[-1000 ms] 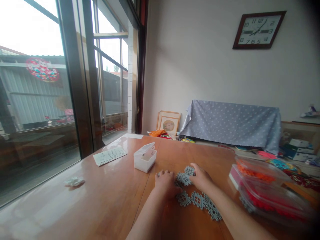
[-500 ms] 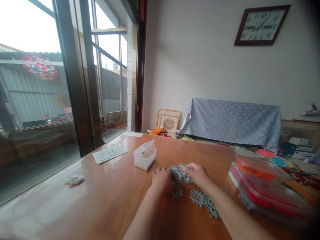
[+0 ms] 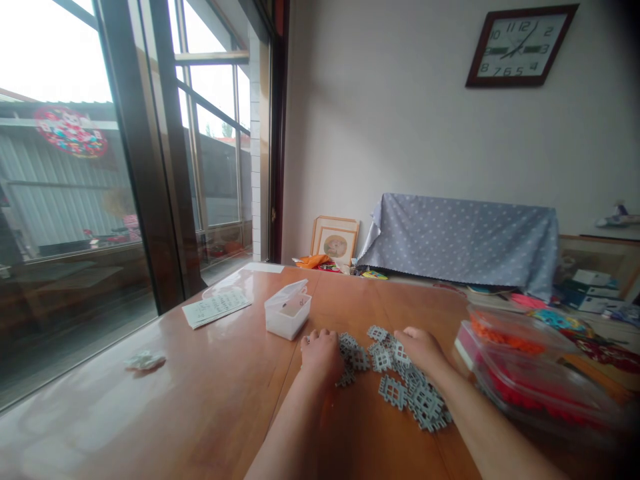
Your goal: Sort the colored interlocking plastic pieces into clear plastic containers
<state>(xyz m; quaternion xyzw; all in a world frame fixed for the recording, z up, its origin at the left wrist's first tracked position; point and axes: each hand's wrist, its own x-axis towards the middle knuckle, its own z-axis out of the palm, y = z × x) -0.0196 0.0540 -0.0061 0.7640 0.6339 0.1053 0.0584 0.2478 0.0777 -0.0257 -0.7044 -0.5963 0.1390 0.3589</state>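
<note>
Grey interlocking plastic building pieces with notched edges lie on the table in two groups. My left hand (image 3: 321,353) rests beside the smaller group (image 3: 354,353); its bent fingers are a little apart, and its palm side is hidden. Against the upper part of the larger group (image 3: 425,403) lies my right hand (image 3: 421,350), fingers loosely stretched over the pieces, with no firm grip showing. Some pieces are partly covered by the right hand and forearm. One flat grey piece (image 3: 393,392) lies between the groups, close to the larger one.
A white plastic box (image 3: 287,322) with a raised lid stands beyond my left hand. Further left are a printed paper (image 3: 217,309) and a pale cluster of pieces (image 3: 145,361). Clear containers with red pieces (image 3: 540,380) and orange pieces (image 3: 505,331) are stacked at right.
My right hand has moved right, and pieces have shifted with it towards the lower right group. A gap now parts the two groups. My left hand has hardly moved.
</note>
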